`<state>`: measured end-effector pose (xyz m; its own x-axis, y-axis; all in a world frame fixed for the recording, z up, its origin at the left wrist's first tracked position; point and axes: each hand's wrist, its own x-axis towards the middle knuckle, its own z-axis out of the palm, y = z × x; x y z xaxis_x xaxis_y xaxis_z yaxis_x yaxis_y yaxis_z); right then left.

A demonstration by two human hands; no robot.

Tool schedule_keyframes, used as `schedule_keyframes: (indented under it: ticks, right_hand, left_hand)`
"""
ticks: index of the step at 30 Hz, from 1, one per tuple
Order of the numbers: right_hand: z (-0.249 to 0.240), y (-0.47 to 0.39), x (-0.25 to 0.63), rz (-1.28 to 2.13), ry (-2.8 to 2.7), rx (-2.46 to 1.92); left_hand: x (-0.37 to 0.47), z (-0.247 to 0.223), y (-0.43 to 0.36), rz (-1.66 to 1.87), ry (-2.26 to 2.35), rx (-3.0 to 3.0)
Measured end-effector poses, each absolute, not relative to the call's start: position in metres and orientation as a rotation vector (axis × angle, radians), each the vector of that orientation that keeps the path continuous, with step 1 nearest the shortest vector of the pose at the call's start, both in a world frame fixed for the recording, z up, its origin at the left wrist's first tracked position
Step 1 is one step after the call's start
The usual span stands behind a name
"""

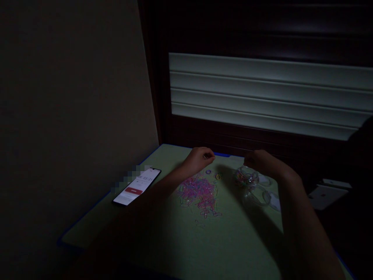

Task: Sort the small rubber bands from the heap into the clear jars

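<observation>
A loose pile of small rubber bands (pixel 201 192), mostly pink and purple, lies on the pale green tabletop (pixel 233 241). Just beyond the pile, my left hand (pixel 201 157) is raised with thumb and fingers curled into a pinch; whatever sits between them is too small and dark to name. Over a clear container (pixel 247 178) with coloured bands inside, my right hand (pixel 259 160) hangs with its fingers closed and pointing down. Its fingertips are in shadow, so anything in them is hidden. A purple ring of bands (pixel 208 171) and a yellow one (pixel 218 177) lie between the hands.
A phone (pixel 138 187) with a lit timer screen lies at the left edge. Clear round lids or containers (pixel 262 195) lie beside my right forearm. A white box (pixel 329 193) is right of the table. Wall at left, dark panel with pale slats (pixel 262 93) behind.
</observation>
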<state>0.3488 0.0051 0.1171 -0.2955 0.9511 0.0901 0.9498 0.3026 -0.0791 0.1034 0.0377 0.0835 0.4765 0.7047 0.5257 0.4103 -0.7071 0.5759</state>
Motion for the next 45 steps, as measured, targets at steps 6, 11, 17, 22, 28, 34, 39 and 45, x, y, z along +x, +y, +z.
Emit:
schedule_keyframes:
  ticks: [6, 11, 17, 22, 28, 34, 39, 45]
  right_hand:
    - [0.117, 0.006, 0.348, 0.032, -2.435, -1.805]
    - [0.115, 0.007, 0.349, 0.048, -2.436, -1.811]
    - [0.113, 0.009, 0.35, 0.028, -2.45, -1.813]
    - [0.112, 0.009, 0.349, 0.056, -2.446, -1.832]
    - [0.114, 0.007, 0.347, 0.058, -2.465, -1.819]
    - [0.115, 0.006, 0.346, 0.06, -2.456, -1.829]
    - [0.114, 0.007, 0.345, 0.039, -2.45, -1.802]
    - [0.114, 0.006, 0.344, 0.065, -2.41, -1.836]
  left_hand:
    - [0.093, 0.053, 0.071, 0.86, 1.058, 2.437]
    - [0.085, 0.025, 0.093, 0.746, 1.166, 2.484]
    - [0.077, 0.009, 0.1, 0.665, 1.271, 2.536]
    - [0.079, 0.002, 0.098, 0.66, 1.362, 2.581]
    - [0.083, 0.001, 0.095, 0.641, 1.43, 2.624]
    - [0.087, 0.0, 0.09, 0.565, 1.403, 2.686]
    - [0.089, -0.002, 0.089, 0.507, 1.411, 2.735]
    - [0.089, -0.001, 0.085, 0.462, 1.412, 2.773]
